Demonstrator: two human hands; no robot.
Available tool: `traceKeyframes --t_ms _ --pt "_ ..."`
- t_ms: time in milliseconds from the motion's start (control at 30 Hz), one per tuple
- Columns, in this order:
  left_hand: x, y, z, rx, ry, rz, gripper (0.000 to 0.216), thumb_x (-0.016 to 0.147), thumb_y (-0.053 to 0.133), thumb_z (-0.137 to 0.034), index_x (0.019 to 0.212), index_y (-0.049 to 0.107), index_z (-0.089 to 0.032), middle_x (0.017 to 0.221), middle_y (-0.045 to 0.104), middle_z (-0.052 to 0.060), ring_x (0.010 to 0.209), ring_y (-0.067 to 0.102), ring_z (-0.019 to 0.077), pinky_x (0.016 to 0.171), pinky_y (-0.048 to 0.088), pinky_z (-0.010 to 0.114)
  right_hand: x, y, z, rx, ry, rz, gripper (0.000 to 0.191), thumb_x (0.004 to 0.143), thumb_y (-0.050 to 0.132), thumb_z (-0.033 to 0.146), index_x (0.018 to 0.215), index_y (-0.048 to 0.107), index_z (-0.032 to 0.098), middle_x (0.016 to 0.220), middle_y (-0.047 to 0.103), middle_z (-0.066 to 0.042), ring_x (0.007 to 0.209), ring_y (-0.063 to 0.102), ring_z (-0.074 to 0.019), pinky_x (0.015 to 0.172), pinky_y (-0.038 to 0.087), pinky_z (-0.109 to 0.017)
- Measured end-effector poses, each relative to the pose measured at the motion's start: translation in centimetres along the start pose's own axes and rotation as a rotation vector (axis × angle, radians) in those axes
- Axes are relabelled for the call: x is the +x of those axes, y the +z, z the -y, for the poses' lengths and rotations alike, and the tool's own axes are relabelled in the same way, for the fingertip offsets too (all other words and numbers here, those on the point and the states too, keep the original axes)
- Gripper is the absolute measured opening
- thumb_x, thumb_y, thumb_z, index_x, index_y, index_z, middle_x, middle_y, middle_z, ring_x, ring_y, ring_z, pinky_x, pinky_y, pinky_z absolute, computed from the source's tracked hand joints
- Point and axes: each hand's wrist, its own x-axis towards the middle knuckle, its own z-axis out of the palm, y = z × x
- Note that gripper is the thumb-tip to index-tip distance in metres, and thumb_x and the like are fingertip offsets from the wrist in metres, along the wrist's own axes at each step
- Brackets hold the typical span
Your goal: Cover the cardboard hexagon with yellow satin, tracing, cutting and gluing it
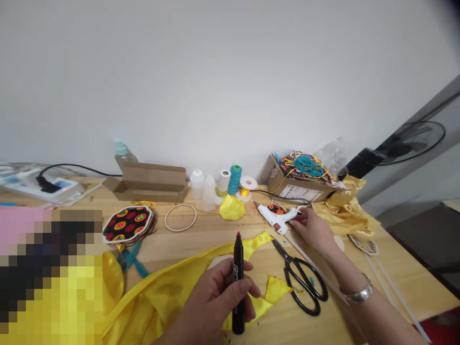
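A black marker (237, 282), its reddish tip bare and pointing up, is gripped in my left hand (219, 297). Beneath that hand spreads yellow satin fabric (168, 280), with a pale piece partly covered by my fingers. My right hand (314, 227), a silver bracelet at its wrist, reaches beside the white glue gun (276, 216). Its fingers are curled near the gun's handle, and what they hold is hidden. Black-handled scissors (302, 278) lie between my hands, blades towards the glue gun. A small round yellow fabric piece (232, 207) sits farther back.
Along the wall stand an open cardboard box (153, 184), white bottles (208, 191), thread spools (235, 179) and a box of cords (298, 184). A wooden ring (180, 217) and patterned octagonal pieces (129, 224) lie left. Gold fabric (345, 211) and white sticks (395, 292) are right.
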Motion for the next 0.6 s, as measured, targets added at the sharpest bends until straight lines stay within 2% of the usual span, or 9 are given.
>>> traceKeyframes --t_ms 133,233,267,333,367,400,500,600 --pt "-0.2 0.0 0.1 0.031 -0.019 0.035 0.039 0.077 0.072 -0.047 0.100 0.062 -0.017 0.080 0.071 0.003 0.056 0.063 0.0126 0.055 0.044 0.026 -0.9 -1.4 0.5 0.132 -0.022 -0.057 0.039 0.076 0.066 0.028 0.111 0.060 0.013 0.078 0.071 -0.008 0.071 0.065 -0.0246 0.065 0.046 -0.035" --pt "-0.3 0.1 0.1 0.042 -0.041 0.030 0.044 0.075 0.073 -0.051 0.099 0.061 -0.017 0.079 0.071 0.003 0.055 0.062 0.0125 0.053 0.042 0.025 -3.0 -2.7 2.4 0.288 -0.066 -0.063 0.052 0.077 0.066 0.043 0.117 0.057 0.011 0.085 0.069 -0.009 0.074 0.064 -0.0234 0.065 0.049 -0.035" --pt "-0.4 0.2 0.1 0.048 -0.049 0.028 0.044 0.074 0.073 -0.051 0.099 0.061 -0.017 0.078 0.071 0.003 0.054 0.062 0.0125 0.052 0.042 0.025 -3.9 -3.0 3.3 0.390 -0.087 -0.006 0.053 0.079 0.064 0.048 0.118 0.057 0.013 0.086 0.068 -0.008 0.070 0.062 -0.0205 0.061 0.049 -0.033" --pt "-0.4 0.3 0.1 0.058 -0.058 0.026 0.042 0.075 0.073 -0.049 0.100 0.060 -0.017 0.078 0.070 0.002 0.054 0.062 0.0122 0.051 0.040 0.024 -5.9 -3.2 5.4 0.917 -0.020 0.227 0.055 0.074 0.071 0.050 0.116 0.062 0.015 0.085 0.067 -0.007 0.067 0.059 -0.0181 0.057 0.047 -0.030" --pt "-0.4 0.4 0.2 0.060 -0.062 0.028 0.040 0.076 0.072 -0.047 0.101 0.060 -0.017 0.078 0.070 0.002 0.054 0.062 0.0121 0.051 0.039 0.024 -6.9 -3.1 6.4 1.098 0.034 0.339 0.052 0.073 0.073 0.049 0.113 0.065 0.016 0.082 0.066 -0.007 0.067 0.059 -0.0175 0.055 0.046 -0.029" --pt "-0.4 0.4 0.2 0.060 -0.063 0.029 0.039 0.077 0.071 -0.046 0.101 0.060 -0.017 0.077 0.070 0.002 0.054 0.062 0.0120 0.050 0.038 0.024 -7.7 -2.9 7.4 1.245 0.082 0.388 0.048 0.072 0.075 0.049 0.107 0.069 0.017 0.078 0.064 -0.006 0.065 0.057 -0.0167 0.052 0.044 -0.026" --pt "-0.4 0.5 0.2 0.060 -0.059 0.034 0.038 0.077 0.070 -0.044 0.101 0.059 -0.017 0.078 0.070 0.002 0.054 0.061 0.0117 0.051 0.038 0.024 -9.6 -2.1 9.6 1.506 0.199 0.509 0.039 0.067 0.080 0.050 0.084 0.072 0.016 0.068 0.058 -0.003 0.058 0.051 -0.0127 0.045 0.037 -0.021" --pt "-0.3 0.5 0.2 0.046 -0.047 0.038 0.039 0.076 0.070 -0.045 0.100 0.058 -0.017 0.077 0.069 0.001 0.053 0.061 0.0119 0.053 0.040 0.025 -10.3 -1.3 10.7 1.616 0.285 0.639 0.039 0.065 0.081 0.052 0.076 0.068 0.017 0.061 0.052 0.002 0.047 0.040 -0.0068 0.039 0.026 -0.016"
